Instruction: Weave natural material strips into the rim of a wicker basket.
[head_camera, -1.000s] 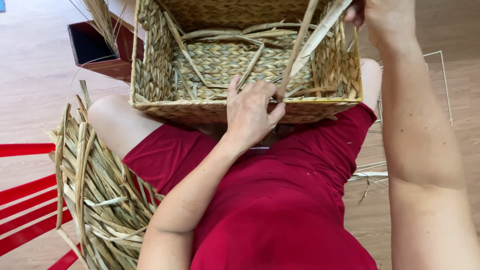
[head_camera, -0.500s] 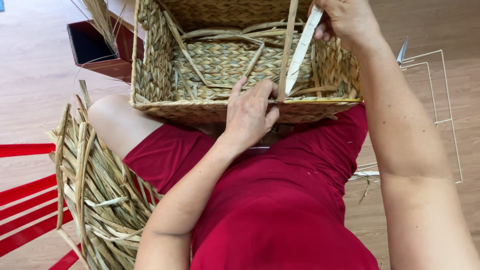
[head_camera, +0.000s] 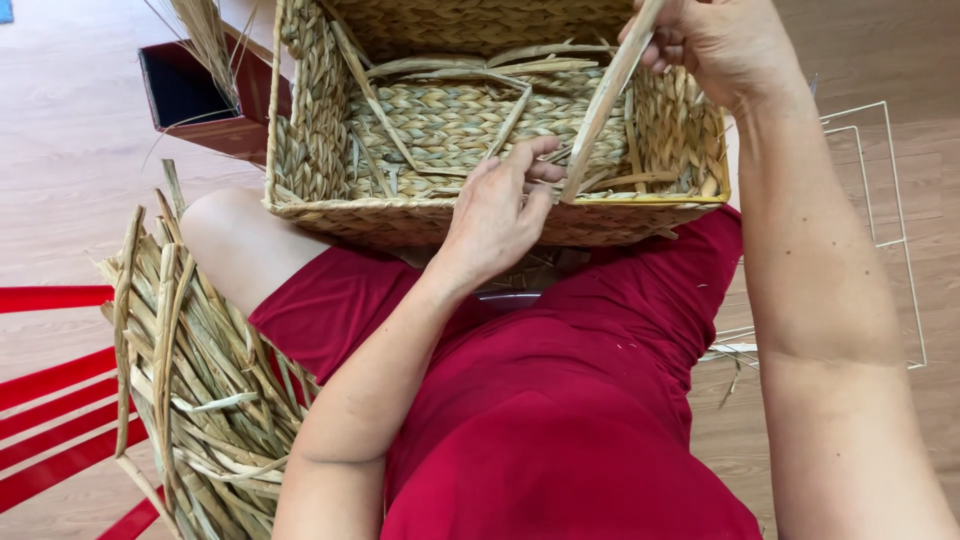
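A person in red clothes sits with a woven basket (head_camera: 440, 215) resting on the lap, tipped so its open side faces the camera. The basket is made of braided dry straw, and loose straw ends stick out inside it.

The left hand (head_camera: 495, 215) lies on the near rim of the basket. Its fingers (head_camera: 525, 160) are bent and close together, and they touch the low end of a long flat straw strip (head_camera: 605, 100). I think they pinch it, but the view does not show this clearly.

The right hand (head_camera: 720, 40) is up at the top of the picture, over the far right corner of the basket. Its fingers are closed tight on the top end of the same strip. The strip runs slanted from this hand down to the left hand.

The floor (head_camera: 70, 170) is light brown wood. A big bundle of dry straw (head_camera: 190, 380) lies beside the person's left leg. Next to it are the red bars of a seat or frame (head_camera: 50, 370). Behind the basket on the left stands a dark red box (head_camera: 195, 100) with more straw poking out. On the floor to the right lies a thin white wire frame (head_camera: 890, 210).
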